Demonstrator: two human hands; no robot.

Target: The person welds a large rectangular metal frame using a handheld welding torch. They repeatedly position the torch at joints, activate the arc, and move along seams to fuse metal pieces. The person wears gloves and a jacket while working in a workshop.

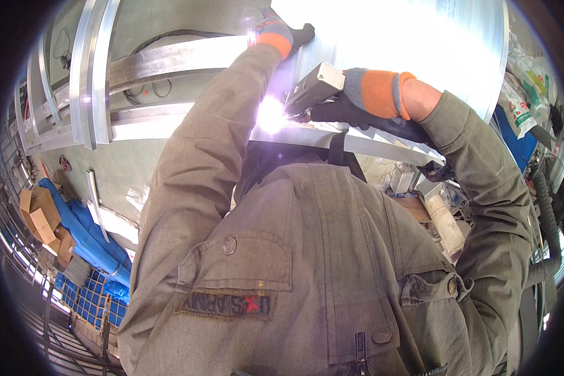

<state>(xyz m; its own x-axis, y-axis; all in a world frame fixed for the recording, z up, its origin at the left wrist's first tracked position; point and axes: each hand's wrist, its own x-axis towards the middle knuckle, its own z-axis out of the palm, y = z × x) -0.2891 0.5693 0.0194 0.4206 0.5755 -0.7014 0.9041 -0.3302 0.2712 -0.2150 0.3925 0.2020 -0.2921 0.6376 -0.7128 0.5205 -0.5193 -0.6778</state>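
My right hand point(371, 93), in an orange and grey glove with dark fingers, is wrapped round a boxy metal handheld welding gun point(317, 85). Its tip points left, and a glaring white-violet flash point(271, 116) burns beside it at the edge of the metal. Farther away, my left hand point(274, 32) wears a matching glove. Its thumb is spread to the right and the hand rests by the left edge of a bright metal sheet point(413, 56). The glare washes out much of the sheet and the work point.
Long metal bars point(169, 61) run leftward, crossed by upright strips point(93, 75). At lower left are an open cardboard box point(39, 210) and blue sheeting point(91, 229). White plastic bags point(519, 106) and a thick dark hose point(547, 216) lie on the right.
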